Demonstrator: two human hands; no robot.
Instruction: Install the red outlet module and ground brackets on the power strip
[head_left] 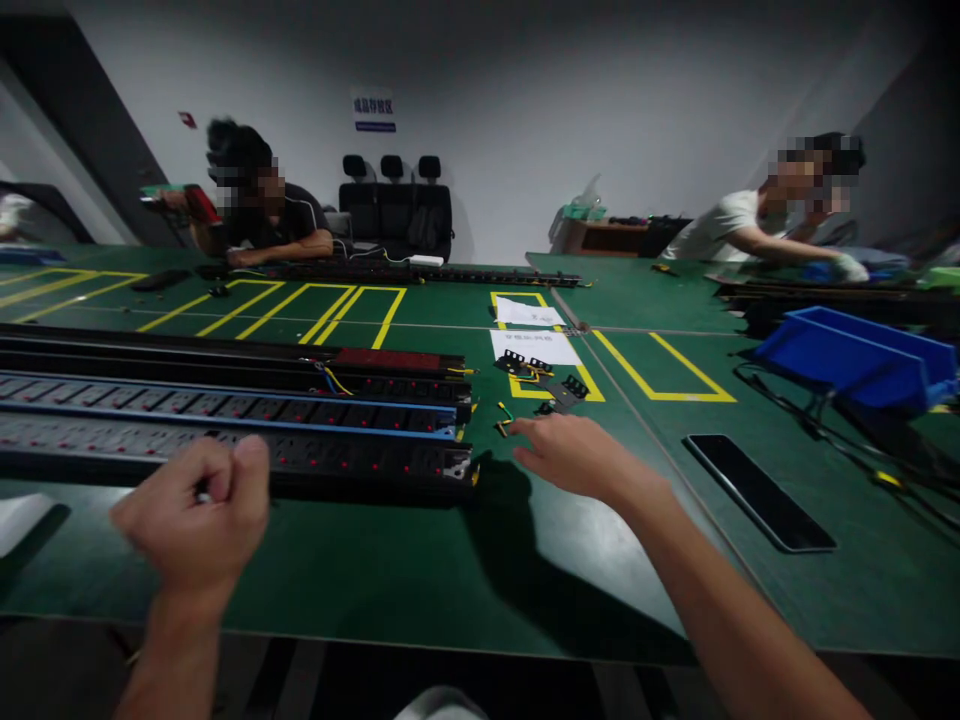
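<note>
My left hand [196,505] is curled into a fist in front of the long black power strips [360,455]; whatever is inside its fingers is hidden. Reaching over the green table, my right hand [566,455] has its fingertips at a small part with green and yellow wire [504,422]. Those fingers are bent and partly hidden, so their hold is unclear. Just beyond it lie black brackets [566,392] and white paper sheets [534,347]. Several strips lie side by side, one with blue edges [390,425], their ends close to my right hand.
A phone [757,490] and black cables [847,440] lie at the right, near a blue bin [855,355]. Across the table [360,570], a person [262,205] holds a red tool at the left; another person [757,225] leans over parts at the right.
</note>
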